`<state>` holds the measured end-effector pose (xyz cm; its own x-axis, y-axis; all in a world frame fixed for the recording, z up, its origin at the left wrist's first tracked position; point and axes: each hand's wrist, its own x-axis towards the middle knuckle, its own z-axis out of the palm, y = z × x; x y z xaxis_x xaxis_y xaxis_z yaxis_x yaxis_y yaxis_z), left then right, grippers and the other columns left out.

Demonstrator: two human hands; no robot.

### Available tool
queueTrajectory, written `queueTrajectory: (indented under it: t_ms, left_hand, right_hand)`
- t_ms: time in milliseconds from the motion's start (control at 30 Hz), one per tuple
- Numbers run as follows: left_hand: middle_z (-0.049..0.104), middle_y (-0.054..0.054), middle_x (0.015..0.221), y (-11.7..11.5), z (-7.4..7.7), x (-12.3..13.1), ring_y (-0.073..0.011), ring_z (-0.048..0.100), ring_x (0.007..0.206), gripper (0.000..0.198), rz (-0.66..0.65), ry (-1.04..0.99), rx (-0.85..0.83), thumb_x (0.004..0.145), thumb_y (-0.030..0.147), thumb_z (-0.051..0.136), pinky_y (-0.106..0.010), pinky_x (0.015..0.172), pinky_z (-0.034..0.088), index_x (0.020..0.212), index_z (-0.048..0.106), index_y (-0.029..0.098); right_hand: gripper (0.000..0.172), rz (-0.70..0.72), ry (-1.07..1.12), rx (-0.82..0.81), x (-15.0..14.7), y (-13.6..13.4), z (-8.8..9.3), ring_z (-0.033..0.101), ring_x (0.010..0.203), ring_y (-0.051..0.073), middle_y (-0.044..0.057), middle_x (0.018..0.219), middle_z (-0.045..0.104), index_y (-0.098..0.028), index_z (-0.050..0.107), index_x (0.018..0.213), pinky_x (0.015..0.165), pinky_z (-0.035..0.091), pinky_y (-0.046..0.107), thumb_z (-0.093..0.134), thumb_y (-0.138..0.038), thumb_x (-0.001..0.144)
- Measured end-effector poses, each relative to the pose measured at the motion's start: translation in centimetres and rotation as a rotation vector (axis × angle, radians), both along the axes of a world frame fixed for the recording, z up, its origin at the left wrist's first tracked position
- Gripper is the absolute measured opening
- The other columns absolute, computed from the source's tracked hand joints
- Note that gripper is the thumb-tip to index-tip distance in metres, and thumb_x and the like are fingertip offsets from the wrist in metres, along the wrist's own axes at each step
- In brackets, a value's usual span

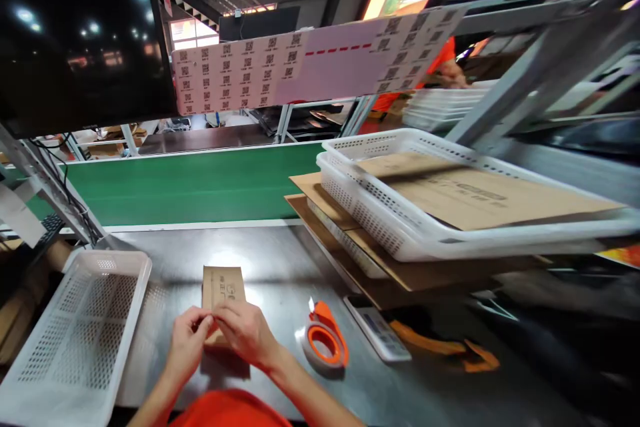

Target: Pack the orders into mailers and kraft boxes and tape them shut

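Both of your hands close on the near end of a flat brown cardboard carton (223, 287) that lies on the grey metal table (280, 267), straight ahead of you. Your left hand (186, 341) pinches the near left corner between thumb and fingertips. Your right hand (246, 330) covers the near right edge with its fingers curled down onto the card. It reads as a pinch too, though the underside of that grip is hidden.

The carton's long axis runs away from you toward the green conveyor belt (190, 187). Its far end, with a faint print on it, lies free on the table beyond your fingertips. Your hands meet over the middle of the near edge, so neither one is nearer than the other.

A white perforated tray (75, 333) sits just beside your left hand. To the right of your right hand, near but apart, lies an orange tape dispenser (325, 341), and past it a keypad device (379, 329) like a calculator.

Further right and back, a white perforated basket (360, 213) holds cardboard sheets (465, 197) and rests on more cardboard. A sheet of QR codes (240, 73) hangs overhead. Beyond it, another person in orange (440, 60) is by a stack of white trays.
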<state>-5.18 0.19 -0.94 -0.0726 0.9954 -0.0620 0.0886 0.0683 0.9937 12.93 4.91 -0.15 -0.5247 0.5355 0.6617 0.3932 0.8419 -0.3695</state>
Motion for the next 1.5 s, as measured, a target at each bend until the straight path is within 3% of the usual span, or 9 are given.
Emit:
queueTrajectory:
  t_ms: [200, 633, 800, 967, 1033, 1133, 1233, 1367, 1500]
  left_hand:
    - [0.081, -0.010, 0.085, -0.5, 0.1, 0.3, -0.0250, 0.071, 0.082, 0.041, -0.001, 0.053, -0.063, 0.084, 0.055, 0.073, -0.035, 0.078, 0.055, 0.086, 0.086, 0.017]
    - [0.071, -0.004, 0.071, -1.1, -1.4, 0.8, -0.0157, 0.059, 0.068, 0.075, 0.057, -0.358, -0.389, 0.048, 0.080, 0.093, -0.027, 0.066, 0.044, 0.080, 0.080, 0.013]
    - [0.074, -0.005, 0.075, -1.6, -0.7, 0.6, -0.0148, 0.062, 0.067, 0.066, -0.051, -0.406, -0.456, 0.049, 0.067, 0.099, -0.028, 0.068, 0.048, 0.083, 0.082, 0.013]
    - [0.066, 0.000, 0.065, -2.5, 0.7, 1.4, -0.0136, 0.059, 0.062, 0.033, -0.116, -0.559, -0.595, 0.053, 0.036, 0.092, -0.027, 0.065, 0.047, 0.070, 0.072, 0.016]
    - [0.056, 0.004, 0.059, -2.7, -0.3, 1.8, -0.0116, 0.050, 0.057, 0.025, -0.070, -0.581, -0.595, 0.055, 0.033, 0.080, -0.025, 0.059, 0.042, 0.064, 0.062, 0.019]
    - [0.052, 0.004, 0.061, -2.9, -3.2, 1.0, -0.0135, 0.047, 0.058, 0.017, 0.005, -0.316, -0.564, 0.064, 0.038, 0.063, -0.026, 0.057, 0.041, 0.066, 0.056, 0.022]
    - [0.049, 0.004, 0.058, -3.5, -6.4, -2.0, -0.0154, 0.048, 0.060, 0.019, 0.100, 0.035, -0.557, 0.072, 0.037, 0.059, -0.027, 0.059, 0.039, 0.062, 0.049, 0.024]
    - [0.045, 0.004, 0.057, -5.8, -9.3, -6.6, -0.0165, 0.047, 0.065, 0.027, 0.210, 0.300, -0.515, 0.074, 0.029, 0.065, -0.029, 0.065, 0.034, 0.057, 0.044, 0.025]
    - [0.056, 0.001, 0.061, -7.9, -11.3, -8.8, -0.0211, 0.057, 0.068, 0.026, 0.116, 0.502, -0.413, 0.080, 0.037, 0.065, -0.033, 0.069, 0.041, 0.062, 0.050, 0.025]
  right_hand:
    - [0.024, -0.005, -0.043, -0.006, 0.3, -0.4, -0.7, 0.072, 0.075, 0.016, 0.005, 0.089, 0.078, -0.019, 0.075, 0.101, 0.065, 0.053, 0.026, 0.052, -0.021, 0.108]
    - [0.017, -0.001, -0.084, 0.026, 0.2, -0.9, -1.1, 0.072, 0.074, 0.016, 0.004, 0.093, 0.080, -0.020, 0.070, 0.094, 0.062, 0.053, 0.025, 0.056, -0.016, 0.103]
    - [0.010, 0.199, -0.035, -0.307, 1.5, -0.4, -0.3, 0.072, 0.085, 0.015, 0.004, 0.098, 0.075, -0.021, 0.067, 0.092, 0.074, 0.057, 0.024, 0.063, -0.012, 0.092]
    - [0.006, 0.315, -0.105, -0.281, 2.8, -1.0, 1.3, 0.069, 0.089, 0.017, 0.006, 0.104, 0.074, -0.021, 0.065, 0.094, 0.076, 0.057, 0.028, 0.065, -0.016, 0.091]
    - [0.008, 0.335, -0.082, -0.220, 3.1, -2.1, 1.6, 0.068, 0.088, 0.018, 0.006, 0.102, 0.074, -0.022, 0.063, 0.094, 0.076, 0.056, 0.029, 0.062, -0.015, 0.091]
    - [0.013, 0.308, 0.093, -0.281, 3.9, -4.0, 1.8, 0.071, 0.086, 0.017, 0.004, 0.095, 0.075, -0.023, 0.062, 0.096, 0.078, 0.057, 0.030, 0.058, -0.011, 0.093]
    - [0.009, 0.048, 0.413, -0.533, 4.6, -4.4, 1.4, 0.072, 0.081, 0.018, 0.004, 0.086, 0.075, -0.023, 0.064, 0.090, 0.075, 0.060, 0.032, 0.062, -0.025, 0.098]
    - [0.028, -0.363, 0.584, -0.789, 3.8, 0.2, -0.9, 0.073, 0.080, 0.024, 0.010, 0.086, 0.077, -0.020, 0.070, 0.089, 0.075, 0.063, 0.039, 0.068, -0.048, 0.093]
    - [0.032, -0.454, 0.519, -0.847, 1.4, 7.3, -4.8, 0.066, 0.060, 0.021, 0.006, 0.068, 0.071, -0.019, 0.067, 0.077, 0.058, 0.058, 0.034, 0.066, -0.051, 0.081]
